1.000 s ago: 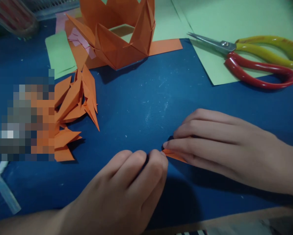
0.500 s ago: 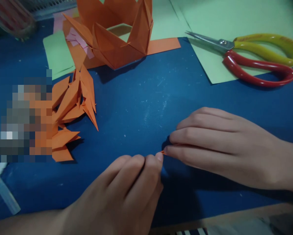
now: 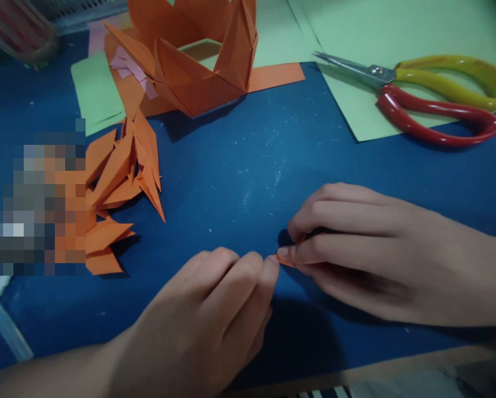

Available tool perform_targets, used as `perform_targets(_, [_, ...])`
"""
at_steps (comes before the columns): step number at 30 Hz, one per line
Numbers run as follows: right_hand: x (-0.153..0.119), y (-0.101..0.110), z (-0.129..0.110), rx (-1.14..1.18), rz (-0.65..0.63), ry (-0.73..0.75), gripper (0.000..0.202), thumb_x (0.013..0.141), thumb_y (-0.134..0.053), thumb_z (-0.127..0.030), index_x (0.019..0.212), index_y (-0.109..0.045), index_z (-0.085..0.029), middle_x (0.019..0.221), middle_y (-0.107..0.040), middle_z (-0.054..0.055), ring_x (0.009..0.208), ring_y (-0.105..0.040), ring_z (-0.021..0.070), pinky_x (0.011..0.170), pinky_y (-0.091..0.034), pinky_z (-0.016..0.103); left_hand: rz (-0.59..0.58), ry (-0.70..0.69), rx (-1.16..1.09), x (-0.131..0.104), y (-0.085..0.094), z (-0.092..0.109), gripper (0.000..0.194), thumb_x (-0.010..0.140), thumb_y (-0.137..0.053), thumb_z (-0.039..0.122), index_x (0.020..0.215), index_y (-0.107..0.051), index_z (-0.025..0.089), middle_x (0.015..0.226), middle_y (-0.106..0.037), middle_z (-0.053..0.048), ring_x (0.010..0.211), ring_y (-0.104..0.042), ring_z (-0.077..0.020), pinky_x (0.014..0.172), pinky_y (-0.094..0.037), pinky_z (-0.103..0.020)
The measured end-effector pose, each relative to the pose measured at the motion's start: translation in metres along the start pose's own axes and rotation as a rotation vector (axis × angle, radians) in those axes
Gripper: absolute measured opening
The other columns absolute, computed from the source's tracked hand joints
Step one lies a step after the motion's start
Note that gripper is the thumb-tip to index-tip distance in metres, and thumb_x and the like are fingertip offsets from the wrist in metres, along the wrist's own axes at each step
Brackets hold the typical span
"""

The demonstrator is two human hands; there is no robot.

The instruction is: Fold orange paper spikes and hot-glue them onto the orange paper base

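Observation:
A small piece of orange paper (image 3: 286, 262) shows between my fingertips, mostly covered by them. My left hand (image 3: 214, 309) pinches its left end, fingers curled and knuckles up. From the right, my right hand (image 3: 380, 249) grips the other end between thumb and fingers. Left of both hands lies a pile of folded orange paper pieces (image 3: 121, 166) with pointed tips. Beyond them stands an orange folded-paper ring (image 3: 202, 88) with pointed upright parts, open in the middle.
Scissors (image 3: 386, 77) with a yellow and a red handle lie partly on green paper sheets (image 3: 355, 121) at the back right. Pink scraps (image 3: 127, 66), a green piece (image 3: 96, 91) and a glue stick-like translucent rod (image 3: 9, 326) are at the left on the blue table (image 3: 231, 182).
My right hand's fingers have shifted and spread slightly, showing a bit more of the orange paper. My left hand's knuckles have risen a little and moved slightly toward the right.

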State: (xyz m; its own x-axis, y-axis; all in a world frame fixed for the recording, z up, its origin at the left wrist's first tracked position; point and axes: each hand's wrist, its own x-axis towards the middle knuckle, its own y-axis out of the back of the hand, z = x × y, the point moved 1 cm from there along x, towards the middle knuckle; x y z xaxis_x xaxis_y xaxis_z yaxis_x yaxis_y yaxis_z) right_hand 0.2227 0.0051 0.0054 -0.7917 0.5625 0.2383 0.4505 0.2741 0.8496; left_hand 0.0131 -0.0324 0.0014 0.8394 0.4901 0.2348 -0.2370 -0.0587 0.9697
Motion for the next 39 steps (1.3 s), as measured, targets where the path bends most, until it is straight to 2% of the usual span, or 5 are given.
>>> perform_targets(6, [-0.004, 0.019, 0.018, 0.267, -0.117, -0.218, 0.022, 0.091, -0.051, -0.03, 0.095, -0.072, -0.027, 0.088, -0.066, 0.002, 0.077, -0.06, 0.0122, 0.06, -0.05, 0.024, -0.048, -0.033, 0.014, -0.003, 0.001, 0.0, 0.026, 0.09, -0.047, 0.014, 0.113, -0.057, 0.005, 0.106, -0.058, -0.01, 0.082, -0.051, -0.0204, 0.068, -0.047, -0.036])
perform_targets(12, [-0.012, 0.03, 0.043, 0.267, -0.214, -0.174, 0.023, 0.091, -0.052, -0.034, 0.104, -0.07, -0.035, 0.093, -0.07, -0.004, 0.073, -0.064, 0.0074, 0.055, -0.049, 0.018, 0.004, -0.03, 0.03, -0.001, 0.001, 0.0, 0.02, 0.092, -0.044, 0.015, 0.103, -0.059, 0.007, 0.1, -0.059, -0.009, 0.079, -0.049, -0.0191, 0.064, -0.044, -0.034])
perform_targets(19, [-0.011, 0.025, 0.038, 0.232, -0.162, -0.194, 0.023, 0.092, -0.05, -0.033, 0.101, -0.071, -0.03, 0.094, -0.07, -0.003, 0.075, -0.065, 0.0074, 0.056, -0.05, 0.018, 0.007, 0.027, -0.008, 0.003, 0.0, -0.002, 0.025, 0.095, -0.039, 0.017, 0.107, -0.058, 0.006, 0.097, -0.06, -0.007, 0.085, -0.049, -0.0203, 0.073, -0.044, -0.035])
perform_targets(28, [-0.008, 0.024, 0.04, 0.277, -0.173, -0.132, 0.025, 0.092, -0.049, -0.033, 0.094, -0.073, -0.028, 0.086, -0.07, -0.002, 0.075, -0.063, 0.0068, 0.058, -0.049, 0.019, -0.092, -0.042, -0.034, -0.004, 0.0, 0.004, 0.035, 0.091, -0.045, 0.012, 0.125, -0.055, 0.005, 0.136, -0.053, -0.011, 0.099, -0.053, -0.0206, 0.082, -0.04, -0.036])
perform_targets(39, [-0.006, 0.026, 0.044, 0.302, -0.256, 0.057, 0.028, 0.094, -0.045, -0.019, 0.109, -0.067, -0.026, 0.091, -0.062, 0.0, 0.082, -0.059, 0.0075, 0.063, -0.048, 0.018, -0.145, -0.051, -0.004, -0.003, 0.001, 0.003, 0.041, 0.095, -0.036, 0.016, 0.133, -0.049, 0.01, 0.14, -0.05, -0.008, 0.1, -0.051, -0.0192, 0.086, -0.036, -0.034])
